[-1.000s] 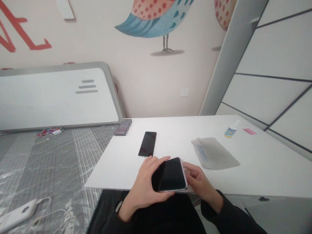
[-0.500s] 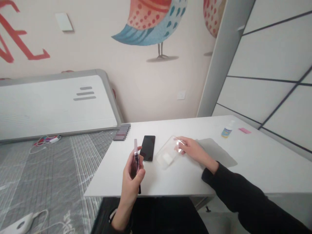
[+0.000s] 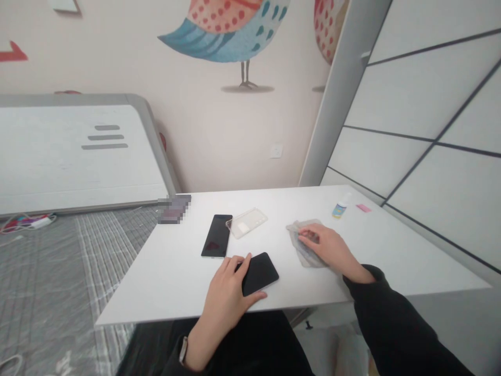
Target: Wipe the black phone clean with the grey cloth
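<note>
Resting flat on the white table [image 3: 188,282], your left hand [image 3: 229,290] covers the near end of a black phone [image 3: 259,272], thumb along its near edge and fingers spread over the dark screen; the phone lies face up under your palm, pinned rather than lifted. Just beyond your fingertips lies a second black phone [image 3: 216,235], face up and untouched, and right of that one, almost touching its far corner, sits a clear phone case [image 3: 246,223].

Your right hand [image 3: 327,248] is well to the right of the left, fingers curled down onto a grey cleaning cloth [image 3: 303,245] and bunching it against the tabletop; whether the cloth is truly pinched or only pressed, you cannot tell from here. Past that hand, toward the far right edge of the table, stands a small white bottle [image 3: 341,207] with a blue label, and beside it a small pink slip [image 3: 364,208].
</note>
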{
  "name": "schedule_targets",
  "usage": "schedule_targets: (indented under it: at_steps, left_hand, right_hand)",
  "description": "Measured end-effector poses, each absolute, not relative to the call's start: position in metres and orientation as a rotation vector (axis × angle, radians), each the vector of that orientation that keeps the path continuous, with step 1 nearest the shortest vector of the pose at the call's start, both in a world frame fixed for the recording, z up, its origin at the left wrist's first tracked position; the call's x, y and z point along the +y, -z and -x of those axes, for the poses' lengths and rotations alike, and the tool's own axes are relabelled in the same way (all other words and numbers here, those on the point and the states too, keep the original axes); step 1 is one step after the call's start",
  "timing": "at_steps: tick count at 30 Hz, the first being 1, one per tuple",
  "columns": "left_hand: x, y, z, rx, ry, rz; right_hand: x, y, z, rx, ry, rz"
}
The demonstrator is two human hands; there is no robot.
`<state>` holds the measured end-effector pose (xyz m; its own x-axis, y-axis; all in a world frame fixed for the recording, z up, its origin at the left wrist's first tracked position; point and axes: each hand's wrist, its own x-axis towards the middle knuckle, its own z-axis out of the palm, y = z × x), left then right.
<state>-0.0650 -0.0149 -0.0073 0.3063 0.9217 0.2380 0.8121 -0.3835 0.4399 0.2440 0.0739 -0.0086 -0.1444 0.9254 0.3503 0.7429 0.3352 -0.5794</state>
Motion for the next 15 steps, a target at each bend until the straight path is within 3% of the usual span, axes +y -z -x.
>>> schedule_targets:
  at_steps: [7, 15]
  left_hand:
    - [-0.007, 0.006, 0.035, 1.596, -0.605, -2.349]
    - [-0.009, 0.008, 0.037, 1.540, -0.700, -2.316]
  right_hand:
    - [0.079, 0.016, -0.238, -1.909, -0.426, 1.342]
    - [0.045, -0.002, -0.208, -1.768, -0.769, 1.129]
